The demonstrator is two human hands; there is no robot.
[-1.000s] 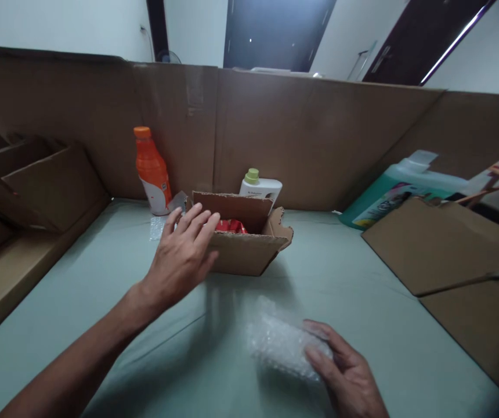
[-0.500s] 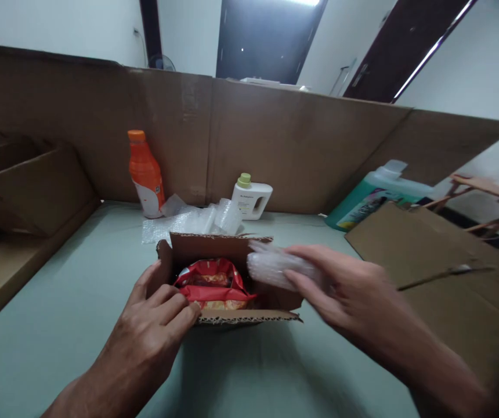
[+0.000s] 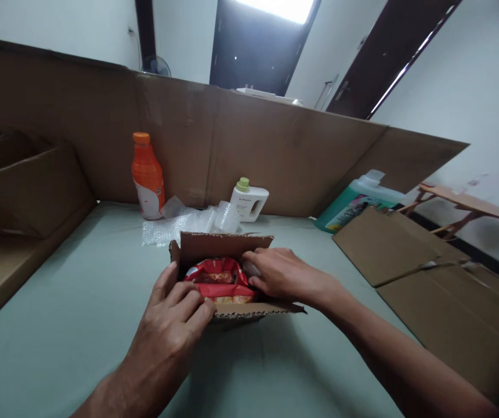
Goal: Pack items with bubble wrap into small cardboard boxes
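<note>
A small cardboard box [image 3: 249, 309] stands open in front of me, with red snack packets [image 3: 221, 289] inside. My left hand [image 3: 175, 313] grips the box at its left end, fingers curled over the near wall. On the other side, my right hand [image 3: 275, 271] reaches into the right end of the box, fingers closed on a piece of bubble wrap [image 3: 252, 269]. Most of that wrap is hidden by the hand. More bubble wrap [image 3: 184, 223] lies behind the box.
An orange bottle [image 3: 148, 180] and a white jug with a green cap [image 3: 249, 203] stand at the back. To the right are a green liquid container [image 3: 349, 203] and flattened cardboard [image 3: 427, 290]. A cardboard divider [image 3: 267, 151] runs behind; a larger carton [image 3: 36, 191] sits left.
My right hand has moved left and down, bringing the bubble wrap from above the box into its right end. The box and my left hand appear slightly further right in view.
</note>
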